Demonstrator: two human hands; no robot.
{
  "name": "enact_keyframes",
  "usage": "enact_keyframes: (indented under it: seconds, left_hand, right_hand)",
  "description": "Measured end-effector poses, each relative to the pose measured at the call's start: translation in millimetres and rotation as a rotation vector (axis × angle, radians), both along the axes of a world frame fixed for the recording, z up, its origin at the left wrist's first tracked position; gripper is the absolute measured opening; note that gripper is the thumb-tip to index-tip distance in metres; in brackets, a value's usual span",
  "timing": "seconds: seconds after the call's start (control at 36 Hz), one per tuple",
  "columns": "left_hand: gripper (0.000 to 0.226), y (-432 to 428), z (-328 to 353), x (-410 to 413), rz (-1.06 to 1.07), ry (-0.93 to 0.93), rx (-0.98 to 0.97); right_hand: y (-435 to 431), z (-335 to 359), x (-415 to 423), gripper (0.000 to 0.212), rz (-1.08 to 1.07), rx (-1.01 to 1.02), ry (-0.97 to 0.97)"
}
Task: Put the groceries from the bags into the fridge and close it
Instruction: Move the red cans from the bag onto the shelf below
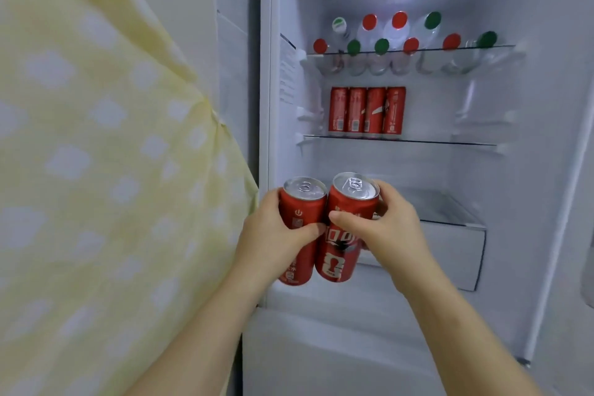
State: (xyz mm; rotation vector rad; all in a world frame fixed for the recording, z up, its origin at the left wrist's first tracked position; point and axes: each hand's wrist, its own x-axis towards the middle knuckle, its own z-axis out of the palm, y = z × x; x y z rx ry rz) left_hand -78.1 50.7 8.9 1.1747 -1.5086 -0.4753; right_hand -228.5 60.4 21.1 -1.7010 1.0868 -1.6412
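The fridge (546,170) stands open in front of me. My left hand (273,238) grips a red cola can (300,202) and my right hand (392,228) grips a second red cola can (345,254). The two cans touch side by side, upright, in front of the lower compartment. Several red cans (366,111) stand in a row on the middle glass shelf (450,141). Clear bottles (398,32) with red and green caps fill the top shelf (501,47).
A white drawer (456,251) sits low in the fridge behind my right hand. A pale yellow cloth with white spots (96,170) covers the left side. The middle shelf has free room right of the cans.
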Motion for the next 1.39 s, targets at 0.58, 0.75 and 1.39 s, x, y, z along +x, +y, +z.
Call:
enact_keyframes:
  seconds: [0.58,0.75,1.39]
  left_hand:
    - [0.056,-178.0,139.6,-116.2,-0.122,0.075,-0.265]
    - [0.055,-213.8,166.2,-126.9,-0.193,0.1,-0.221]
    - [0.053,-300.0,178.8,-136.0,-0.353,0.005,-0.129]
  right_hand:
    - [-166.2,134.9,-100.6,0.031,-0.173,-0.209,-0.086]
    - [-190.7,160.2,-109.1,0.031,-0.258,-0.216,-0.089]
    - [-269.6,167.3,-116.3,0.024,-0.445,-0.137,-0.054]
